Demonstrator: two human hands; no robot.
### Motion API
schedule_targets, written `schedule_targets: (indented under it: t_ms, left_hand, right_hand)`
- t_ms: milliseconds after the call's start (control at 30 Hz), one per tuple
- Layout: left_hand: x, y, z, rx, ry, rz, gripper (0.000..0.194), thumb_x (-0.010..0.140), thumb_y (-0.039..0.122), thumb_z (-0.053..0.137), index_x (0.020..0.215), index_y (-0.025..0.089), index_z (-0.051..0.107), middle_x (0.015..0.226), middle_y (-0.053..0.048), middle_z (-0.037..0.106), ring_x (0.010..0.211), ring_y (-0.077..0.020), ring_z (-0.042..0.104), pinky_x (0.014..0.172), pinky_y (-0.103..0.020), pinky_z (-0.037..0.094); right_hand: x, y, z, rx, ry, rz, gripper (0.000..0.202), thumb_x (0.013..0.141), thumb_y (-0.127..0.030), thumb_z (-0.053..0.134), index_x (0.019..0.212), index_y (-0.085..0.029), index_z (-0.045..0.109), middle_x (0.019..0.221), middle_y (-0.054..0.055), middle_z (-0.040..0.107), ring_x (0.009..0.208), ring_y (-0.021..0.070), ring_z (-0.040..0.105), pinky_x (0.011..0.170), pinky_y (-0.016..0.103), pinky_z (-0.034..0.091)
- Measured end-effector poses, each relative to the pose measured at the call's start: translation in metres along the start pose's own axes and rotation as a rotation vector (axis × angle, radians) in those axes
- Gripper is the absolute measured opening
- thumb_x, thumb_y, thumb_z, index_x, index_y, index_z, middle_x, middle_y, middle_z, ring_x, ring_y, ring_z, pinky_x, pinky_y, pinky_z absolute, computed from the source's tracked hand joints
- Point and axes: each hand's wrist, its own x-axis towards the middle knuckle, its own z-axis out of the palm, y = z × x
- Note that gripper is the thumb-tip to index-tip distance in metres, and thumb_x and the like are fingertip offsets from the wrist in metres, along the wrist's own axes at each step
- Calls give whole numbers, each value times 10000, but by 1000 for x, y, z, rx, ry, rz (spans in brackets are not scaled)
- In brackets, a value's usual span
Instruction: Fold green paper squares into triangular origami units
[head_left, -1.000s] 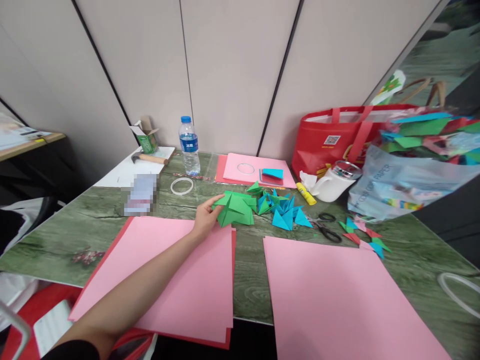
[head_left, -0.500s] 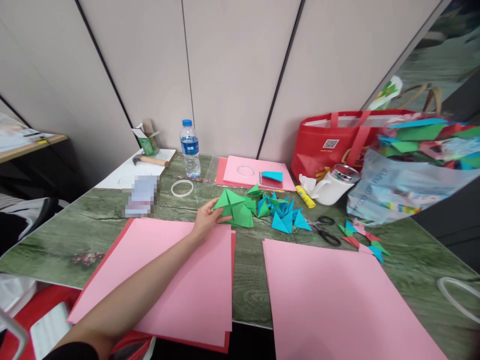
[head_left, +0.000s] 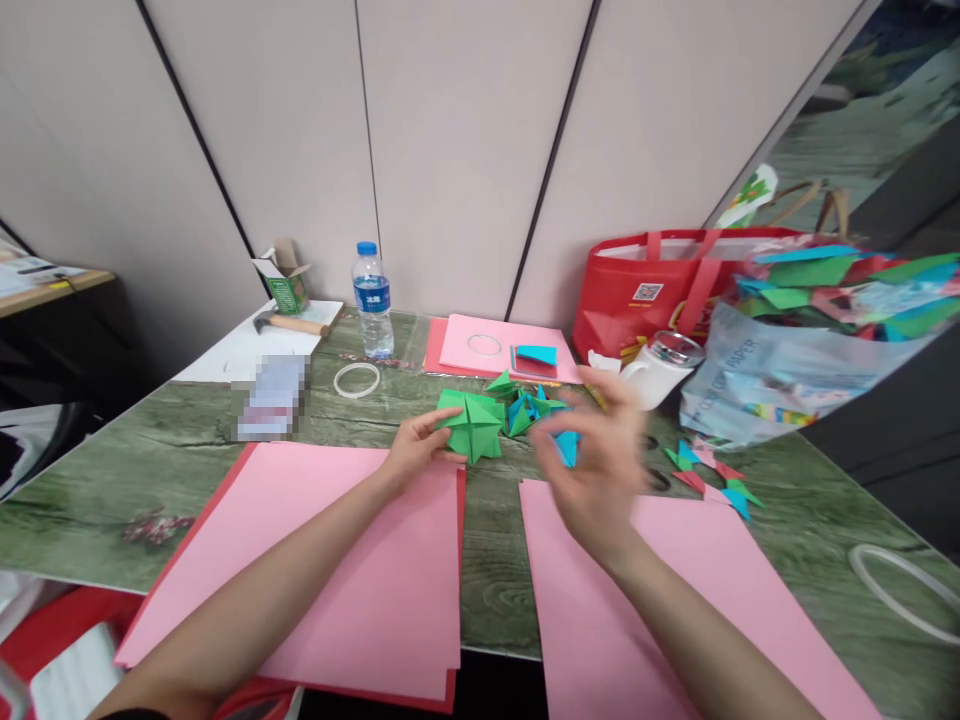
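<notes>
Between the thumb and fingers of my left hand point(head_left: 420, 443) is a green folded paper piece point(head_left: 472, 428), held at its left edge just above the table. My right hand point(head_left: 596, 455), smeared by motion, is in the air with its fingers apart and nothing seen in them. It hides part of a pile of blue folded paper pieces point(head_left: 568, 448) behind it. More green and blue folded pieces point(head_left: 519, 410) lie right beside the held one. Scissors point(head_left: 657, 480) are mostly covered by my right hand.
Pink paper stacks lie at the left point(head_left: 315, 560) and right point(head_left: 720, 570). Further back are a water bottle point(head_left: 373, 305), a hammer point(head_left: 296, 324), a white ring point(head_left: 357, 380), a white mug point(head_left: 660, 370) and a red bag point(head_left: 622, 290). A multicoloured paper ring point(head_left: 716, 480) lies right.
My right hand has come into view from the lower right, over the blue pieces. The green paper in my left hand has turned and now shows a star-like folded side.
</notes>
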Motion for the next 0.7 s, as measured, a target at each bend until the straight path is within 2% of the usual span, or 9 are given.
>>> schedule_targets:
  t_ms: [67, 100, 167, 233, 367, 433, 533, 600, 700]
  left_hand:
    - [-2, 1, 1, 17, -40, -11, 453, 661, 261, 654, 1098, 176, 568, 609, 42, 545, 572, -141, 620, 623, -325, 526]
    - [-3, 2, 2, 27, -56, -17, 456, 662, 266, 656, 1100, 173, 568, 622, 36, 554, 581, -146, 626, 623, -317, 522]
    - [-5, 3, 4, 62, -67, -47, 452, 666, 287, 655, 1093, 162, 575, 576, 41, 533, 590, -167, 642, 595, -284, 506]
    - [-6, 3, 5, 100, -84, -72, 438, 673, 305, 649, 1077, 149, 587, 568, 33, 532, 607, -189, 651, 549, -249, 482]
    - [-7, 1, 8, 134, -106, -61, 433, 677, 317, 645, 1069, 140, 596, 545, 37, 484, 627, -210, 653, 524, -242, 472]
    - [-7, 0, 9, 136, -106, -35, 470, 678, 315, 643, 1111, 150, 568, 506, 64, 416, 602, -190, 644, 553, -270, 494]
    - [-7, 0, 10, 141, -105, -17, 590, 688, 305, 634, 1236, 194, 444, 485, 96, 360, 552, -150, 626, 585, -294, 511]
    - [-7, 1, 10, 155, -89, -22, 656, 691, 295, 632, 1285, 213, 367, 487, 105, 378, 534, -140, 627, 579, -274, 503]
    - [-7, 2, 11, 211, -60, -42, 618, 687, 295, 634, 1253, 182, 414, 496, 95, 439, 519, -148, 637, 540, -224, 470]
  right_hand:
    - [4, 17, 15, 138, -27, 104, 233, 723, -327, 603, 945, -259, 583, 1265, 73, 403, 1098, 247, 463, 803, 376, 463]
    - [6, 26, 23, 235, -61, 179, 254, 679, -328, 639, 919, -256, 593, 1245, 71, 428, 1085, 249, 476, 783, 361, 471]
    - [8, 44, 36, 417, -150, 339, 321, 633, -325, 668, 931, -232, 593, 1103, 66, 546, 968, 221, 544, 737, 329, 479]
    - [6, 56, 44, 529, -177, 441, 320, 633, -318, 662, 925, -206, 594, 857, 38, 623, 749, 177, 586, 638, 294, 480]
    - [0, 60, 46, 537, -121, 464, 255, 618, -298, 665, 847, -190, 628, 778, 22, 621, 639, 151, 547, 548, 258, 446]
    - [-2, 58, 46, 495, -103, 447, 243, 615, -297, 666, 832, -191, 639, 798, 27, 623, 647, 157, 542, 550, 263, 441]
    - [-3, 58, 47, 435, -76, 404, 227, 617, -291, 668, 820, -192, 651, 864, 45, 621, 733, 179, 554, 599, 277, 449]
    - [-4, 60, 48, 417, -66, 386, 219, 614, -284, 674, 811, -192, 656, 890, 55, 614, 791, 193, 556, 621, 283, 450]
    - [-6, 64, 51, 413, -65, 376, 225, 604, -284, 687, 807, -191, 658, 900, 63, 608, 838, 204, 554, 629, 284, 450]
